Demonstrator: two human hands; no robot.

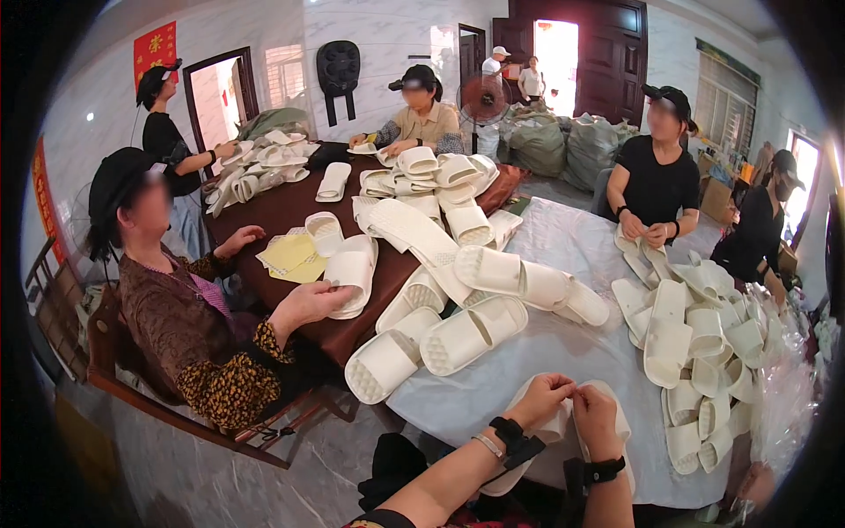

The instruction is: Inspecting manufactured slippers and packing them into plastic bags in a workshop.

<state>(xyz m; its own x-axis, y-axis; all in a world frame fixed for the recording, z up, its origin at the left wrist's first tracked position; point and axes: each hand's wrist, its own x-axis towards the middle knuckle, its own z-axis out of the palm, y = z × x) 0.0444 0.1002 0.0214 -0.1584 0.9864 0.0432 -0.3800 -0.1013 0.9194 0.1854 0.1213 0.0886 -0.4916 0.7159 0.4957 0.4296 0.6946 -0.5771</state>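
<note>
Over the near edge of the cloth-covered table, my left hand point(543, 402) and my right hand point(596, 421) meet fingertip to fingertip, both closed in a pinch. Whatever sits between the fingertips is too small to make out. Beneath them lies a pair of cream slippers, mostly covered by my hands and wrists; the edge of the right slipper point(623, 412) shows beside my right hand. Just beyond my left hand rest two more cream slippers, one open-toed slipper point(473, 335) and another slipper point(384, 363) partly overlapping it.
A heap of slippers point(431, 189) covers the table's middle, and another slipper pile point(704, 343) stands at right beside clear plastic bags point(788, 396). At left, a seated co-worker's hand point(308, 308) touches a slipper near yellow sheets point(293, 257). Other co-workers sit or stand around.
</note>
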